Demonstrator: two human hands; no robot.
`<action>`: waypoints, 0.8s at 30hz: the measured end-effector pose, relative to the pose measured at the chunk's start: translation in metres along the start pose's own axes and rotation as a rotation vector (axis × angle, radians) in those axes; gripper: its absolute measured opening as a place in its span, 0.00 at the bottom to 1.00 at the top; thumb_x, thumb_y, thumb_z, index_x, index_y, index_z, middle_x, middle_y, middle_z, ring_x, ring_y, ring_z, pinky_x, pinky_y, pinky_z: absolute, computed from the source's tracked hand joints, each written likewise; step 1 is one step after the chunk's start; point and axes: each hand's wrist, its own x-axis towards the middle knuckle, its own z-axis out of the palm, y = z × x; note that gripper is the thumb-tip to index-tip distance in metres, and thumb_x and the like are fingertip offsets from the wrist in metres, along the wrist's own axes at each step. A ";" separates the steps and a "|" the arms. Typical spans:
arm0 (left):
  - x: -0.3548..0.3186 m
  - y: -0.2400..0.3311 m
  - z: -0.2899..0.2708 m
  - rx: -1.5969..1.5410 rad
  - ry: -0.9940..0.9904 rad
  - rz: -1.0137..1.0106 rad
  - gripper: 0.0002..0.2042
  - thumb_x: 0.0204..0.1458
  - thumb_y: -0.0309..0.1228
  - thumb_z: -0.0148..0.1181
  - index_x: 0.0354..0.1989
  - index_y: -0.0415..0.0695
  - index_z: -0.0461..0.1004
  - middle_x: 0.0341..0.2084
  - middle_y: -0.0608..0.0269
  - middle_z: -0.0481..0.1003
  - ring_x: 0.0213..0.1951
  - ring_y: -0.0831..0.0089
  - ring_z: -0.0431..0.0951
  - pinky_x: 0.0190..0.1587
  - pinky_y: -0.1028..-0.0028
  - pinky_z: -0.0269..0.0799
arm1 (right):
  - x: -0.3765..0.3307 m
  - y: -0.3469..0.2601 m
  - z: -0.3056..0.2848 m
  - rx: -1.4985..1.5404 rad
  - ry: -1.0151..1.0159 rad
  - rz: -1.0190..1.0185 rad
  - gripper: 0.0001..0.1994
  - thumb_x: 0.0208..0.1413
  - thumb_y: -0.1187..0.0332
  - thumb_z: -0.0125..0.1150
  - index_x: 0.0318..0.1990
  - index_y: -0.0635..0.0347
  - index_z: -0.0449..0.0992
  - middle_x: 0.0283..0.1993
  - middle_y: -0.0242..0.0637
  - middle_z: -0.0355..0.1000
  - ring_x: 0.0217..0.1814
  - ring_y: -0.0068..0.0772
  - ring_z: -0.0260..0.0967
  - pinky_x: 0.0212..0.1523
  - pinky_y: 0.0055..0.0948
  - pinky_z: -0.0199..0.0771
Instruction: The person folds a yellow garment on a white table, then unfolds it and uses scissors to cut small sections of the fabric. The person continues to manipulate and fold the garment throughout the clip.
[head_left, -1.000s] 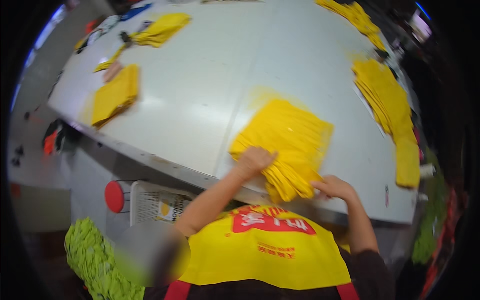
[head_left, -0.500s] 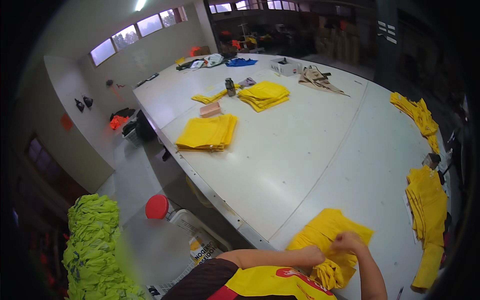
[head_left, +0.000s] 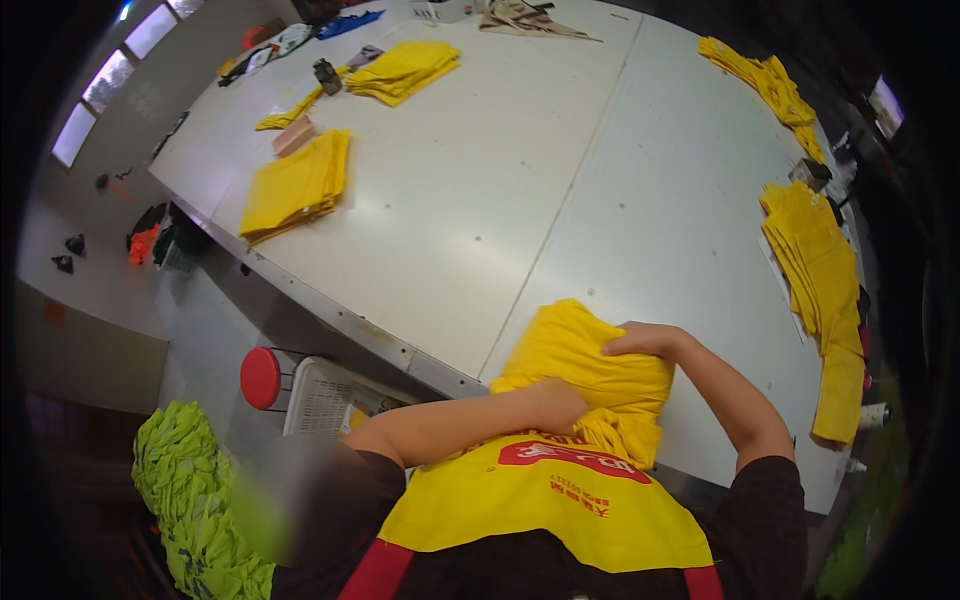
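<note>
On the white table [head_left: 560, 200], both hands grip a bunched yellow bundle [head_left: 585, 375], long axis running away from its edge.

A wide white bench [head_left: 520, 190] carries the goods. At its near edge lies a bunched pile of yellow cloth [head_left: 585, 370]. On the left side rests a flat stack of folded yellow pieces [head_left: 297, 185], with a small pinkish block [head_left: 294, 135] just beyond it. Farther back sits another yellow stack [head_left: 402, 70]. Along the right edge lie a long yellow stack [head_left: 818, 270] and, beyond it, a loose yellow heap [head_left: 765, 80].
</note>
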 end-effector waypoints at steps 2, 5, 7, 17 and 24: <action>-0.004 -0.006 0.003 -0.214 0.082 -0.047 0.16 0.42 0.41 0.57 0.33 0.43 0.75 0.29 0.53 0.77 0.33 0.54 0.77 0.36 0.61 0.71 | -0.003 -0.009 0.026 -0.520 0.192 -0.029 0.32 0.42 0.47 0.55 0.49 0.66 0.68 0.46 0.50 0.70 0.47 0.44 0.69 0.46 0.35 0.69; -0.009 -0.012 -0.002 -0.432 0.086 -0.215 0.24 0.41 0.50 0.56 0.43 0.47 0.73 0.41 0.50 0.73 0.45 0.54 0.72 0.47 0.63 0.67 | -0.018 -0.032 0.080 -0.895 0.321 -0.019 0.34 0.36 0.44 0.57 0.40 0.71 0.69 0.37 0.56 0.71 0.42 0.53 0.68 0.46 0.40 0.66; 0.017 -0.042 0.052 -0.434 0.154 -0.047 0.25 0.41 0.49 0.56 0.46 0.47 0.72 0.44 0.50 0.72 0.47 0.56 0.71 0.49 0.64 0.65 | -0.023 -0.026 0.107 -0.938 0.427 -0.062 0.43 0.33 0.42 0.62 0.48 0.75 0.63 0.41 0.54 0.69 0.48 0.48 0.65 0.55 0.38 0.57; -0.038 -0.060 -0.016 -0.729 0.063 0.065 0.19 0.50 0.40 0.53 0.47 0.42 0.71 0.39 0.52 0.75 0.42 0.62 0.74 0.48 0.68 0.66 | -0.001 -0.008 0.109 -0.800 0.595 0.012 0.43 0.27 0.55 0.70 0.54 0.66 0.59 0.44 0.49 0.69 0.49 0.48 0.65 0.52 0.38 0.61; -0.174 -0.319 -0.076 -0.359 1.234 -0.815 0.12 0.50 0.33 0.53 0.40 0.44 0.74 0.41 0.52 0.73 0.42 0.57 0.73 0.45 0.64 0.68 | -0.023 -0.013 0.065 -0.450 0.782 0.184 0.39 0.23 0.63 0.70 0.52 0.60 0.63 0.45 0.47 0.70 0.47 0.48 0.68 0.47 0.37 0.68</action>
